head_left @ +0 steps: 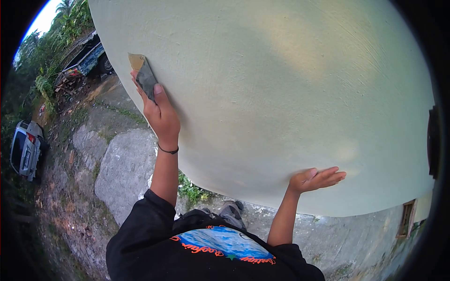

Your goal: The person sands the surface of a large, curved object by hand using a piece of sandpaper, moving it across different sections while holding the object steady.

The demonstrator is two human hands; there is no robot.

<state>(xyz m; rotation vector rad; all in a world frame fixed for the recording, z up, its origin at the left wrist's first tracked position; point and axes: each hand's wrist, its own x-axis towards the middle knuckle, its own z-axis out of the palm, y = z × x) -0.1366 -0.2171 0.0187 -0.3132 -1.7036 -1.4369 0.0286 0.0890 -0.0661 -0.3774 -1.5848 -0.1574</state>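
Observation:
My left hand (161,112) is raised at the left edge of a pale green wall (243,103). It holds a folded sheet of sandpaper (146,78), dark grey with a tan upper corner, pressed flat to the wall with the thumb on its lower right side. A thin dark band circles that wrist. Lower and to the right, my right hand (316,180) is beside the wall with its fingers stretched out to the right and nothing in it. Whether it touches the wall cannot be made out. Fine streaks and small bumps mark the wall's surface.
A silver car (26,150) stands at the far left. Above it, a blue truck (89,60) is parked near wood scraps (65,84) and green plants. Rough concrete ground (126,164) runs below the wall edge. A wooden frame (406,218) is at the lower right.

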